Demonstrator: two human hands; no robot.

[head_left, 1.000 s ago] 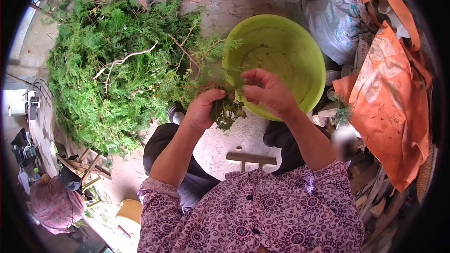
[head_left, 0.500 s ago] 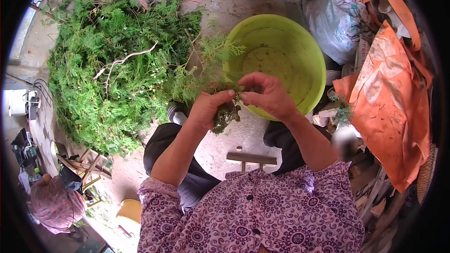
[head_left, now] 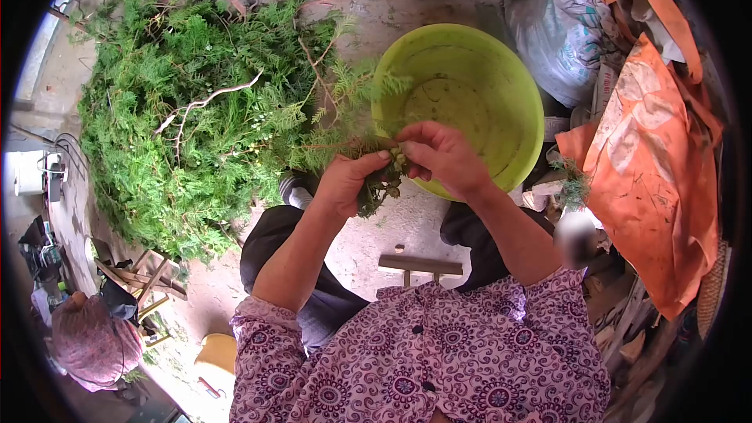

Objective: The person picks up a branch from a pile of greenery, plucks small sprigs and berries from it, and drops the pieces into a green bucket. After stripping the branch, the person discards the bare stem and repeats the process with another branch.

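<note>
Hands (head_left: pixel 345 182) curled @ green sprig (head_left: pixel 384 186)

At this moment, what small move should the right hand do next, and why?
Probably the right hand should pluck at the small greenish clump: its fingers are already close against it, the left hand grips the sprig, and the yellow-green basin stands just beyond.

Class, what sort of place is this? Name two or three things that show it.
Probably a household yard or storage corner: a heap of green branches lies on the floor beside a yellow-green tub, with wood pieces at lower right.
</note>
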